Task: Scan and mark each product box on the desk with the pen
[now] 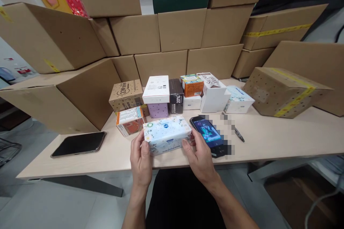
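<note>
While both hands, left hand point(141, 157) and right hand point(200, 155), clasp the tissue pack point(167, 135), fingers hold its ends.

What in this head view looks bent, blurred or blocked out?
Head view: wide-lens bending curves the table edge and cardboard boxes; a pixelated patch masks part of the phone; soft even light; the tissue box between left hand and right hand is sharp.

White floral tissue pack point(167, 135) lies flat at table's near edge.
</note>
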`<action>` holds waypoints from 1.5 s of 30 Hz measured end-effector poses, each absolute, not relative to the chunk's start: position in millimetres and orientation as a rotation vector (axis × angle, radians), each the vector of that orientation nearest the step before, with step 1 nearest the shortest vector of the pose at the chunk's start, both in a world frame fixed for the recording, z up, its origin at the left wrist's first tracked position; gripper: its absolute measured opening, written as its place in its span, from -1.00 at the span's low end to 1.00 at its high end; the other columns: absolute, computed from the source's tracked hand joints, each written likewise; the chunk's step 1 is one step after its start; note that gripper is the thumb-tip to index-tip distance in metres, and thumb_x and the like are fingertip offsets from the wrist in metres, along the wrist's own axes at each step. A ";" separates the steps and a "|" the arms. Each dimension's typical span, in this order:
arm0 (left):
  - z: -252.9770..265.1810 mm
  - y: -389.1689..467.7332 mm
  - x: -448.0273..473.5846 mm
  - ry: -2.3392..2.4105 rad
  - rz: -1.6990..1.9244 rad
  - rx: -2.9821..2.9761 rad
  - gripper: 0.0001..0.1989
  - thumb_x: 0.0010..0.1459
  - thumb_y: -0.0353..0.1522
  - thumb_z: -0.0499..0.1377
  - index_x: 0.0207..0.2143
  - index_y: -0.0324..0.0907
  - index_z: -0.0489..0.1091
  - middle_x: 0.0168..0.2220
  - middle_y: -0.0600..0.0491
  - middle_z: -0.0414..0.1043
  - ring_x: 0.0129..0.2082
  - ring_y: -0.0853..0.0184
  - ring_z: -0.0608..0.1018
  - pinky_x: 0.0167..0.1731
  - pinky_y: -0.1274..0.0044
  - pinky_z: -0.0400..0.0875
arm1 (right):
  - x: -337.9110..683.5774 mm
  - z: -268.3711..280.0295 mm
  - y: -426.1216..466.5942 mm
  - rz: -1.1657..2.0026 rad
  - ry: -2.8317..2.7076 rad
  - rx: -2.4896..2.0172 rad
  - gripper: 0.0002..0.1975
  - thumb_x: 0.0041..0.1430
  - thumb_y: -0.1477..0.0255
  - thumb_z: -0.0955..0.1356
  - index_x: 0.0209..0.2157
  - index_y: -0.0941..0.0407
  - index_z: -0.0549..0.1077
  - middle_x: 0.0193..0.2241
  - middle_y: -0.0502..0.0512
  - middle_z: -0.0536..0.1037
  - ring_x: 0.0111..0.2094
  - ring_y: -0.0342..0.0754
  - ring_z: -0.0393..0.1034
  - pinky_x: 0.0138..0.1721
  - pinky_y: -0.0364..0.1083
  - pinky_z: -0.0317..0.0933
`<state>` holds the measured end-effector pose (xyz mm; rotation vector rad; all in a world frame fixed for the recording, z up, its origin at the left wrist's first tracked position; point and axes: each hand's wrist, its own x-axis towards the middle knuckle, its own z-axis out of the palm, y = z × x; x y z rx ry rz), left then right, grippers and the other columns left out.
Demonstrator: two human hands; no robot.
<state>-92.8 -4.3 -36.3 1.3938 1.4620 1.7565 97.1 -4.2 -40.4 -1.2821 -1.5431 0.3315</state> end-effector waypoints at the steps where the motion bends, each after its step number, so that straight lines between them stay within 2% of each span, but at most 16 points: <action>1: -36.1 -3.8 -92.5 1.461 1.756 1.380 -0.52 0.33 -0.06 0.07 0.18 -0.06 0.37 0.18 -0.06 0.37 0.22 0.15 0.39 0.22 0.34 0.26 | 97.2 -40.9 -4.1 0.328 -1.552 -1.282 -0.50 0.35 0.23 0.26 0.24 0.14 0.26 0.09 0.29 0.47 0.07 0.12 0.39 0.03 0.13 0.35; 9: -36.4 -2.6 -93.0 1.325 1.843 1.384 -0.59 0.31 -0.15 0.13 0.15 -0.04 0.41 0.22 -0.01 0.36 0.26 0.15 0.36 0.25 0.37 0.25 | 100.0 -38.7 -7.1 0.345 -1.513 -1.215 -0.51 0.31 0.20 0.30 0.18 0.13 0.33 0.07 0.27 0.50 0.06 0.11 0.43 0.06 0.10 0.35; 16: -39.9 -12.1 -93.1 1.232 1.807 1.385 -0.49 0.25 -0.27 0.21 0.24 -0.02 0.29 0.22 -0.04 0.35 0.25 0.13 0.37 0.26 0.30 0.26 | 98.3 -34.0 -9.8 0.512 -1.403 -1.258 -0.51 0.29 0.15 0.31 0.15 0.11 0.31 0.05 0.27 0.52 0.07 0.11 0.44 0.07 0.12 0.36; 22: -46.8 -15.1 -90.5 1.265 1.816 1.442 -0.37 0.16 -0.38 0.23 0.28 -0.03 0.22 0.09 -0.06 0.39 0.14 0.17 0.45 0.18 0.31 0.35 | 98.9 -39.2 -9.8 0.529 -1.380 -1.278 -0.34 0.30 0.10 0.29 0.30 0.14 0.14 0.22 0.35 0.36 0.23 0.16 0.30 0.16 0.18 0.28; 29: -45.8 -14.6 -92.3 1.264 1.752 1.540 -0.36 0.12 -0.46 0.13 0.28 -0.03 0.22 0.10 -0.06 0.34 0.13 0.15 0.42 0.17 0.28 0.33 | 98.5 -40.5 -8.8 0.493 -1.444 -1.327 -0.29 0.30 0.06 0.27 0.34 0.15 0.11 0.27 0.35 0.29 0.27 0.21 0.22 0.23 0.27 0.17; 34: -43.6 -13.1 -94.4 1.263 1.728 1.705 -0.41 0.13 -0.47 0.11 0.23 0.01 0.31 0.11 -0.06 0.28 0.19 0.10 0.35 0.20 0.23 0.28 | 98.6 -40.8 -8.2 0.415 -1.490 -1.316 -0.32 0.33 0.10 0.25 0.35 0.14 0.11 0.29 0.35 0.28 0.29 0.21 0.20 0.24 0.27 0.16; 38: -41.0 -14.7 -93.2 1.309 1.657 1.766 -0.44 0.17 -0.48 0.08 0.20 0.08 0.33 0.07 -0.02 0.22 0.18 0.15 0.32 0.19 0.24 0.29 | 99.9 -40.8 -7.7 0.351 -1.575 -1.285 -0.39 0.37 0.16 0.24 0.36 0.04 0.09 0.30 0.25 0.27 0.30 0.15 0.18 0.24 0.23 0.18; 41: -38.5 -16.2 -91.2 1.373 1.623 1.822 -0.48 0.19 -0.49 0.06 0.17 0.08 0.37 0.08 -0.02 0.19 0.20 0.17 0.30 0.20 0.26 0.28 | 100.1 -40.8 -7.4 0.308 -1.641 -1.290 -0.45 0.38 0.17 0.23 0.33 -0.02 0.17 0.26 0.21 0.31 0.27 0.14 0.21 0.22 0.22 0.21; 45: -34.9 -17.2 -89.5 1.429 1.561 1.917 -0.52 0.20 -0.51 0.03 0.11 0.03 0.39 0.09 -0.03 0.17 0.21 0.17 0.29 0.19 0.25 0.29 | 97.6 -39.7 -7.6 0.274 -1.649 -1.340 -0.52 0.36 0.14 0.24 0.22 0.01 0.30 0.14 0.23 0.40 0.19 0.15 0.30 0.13 0.18 0.29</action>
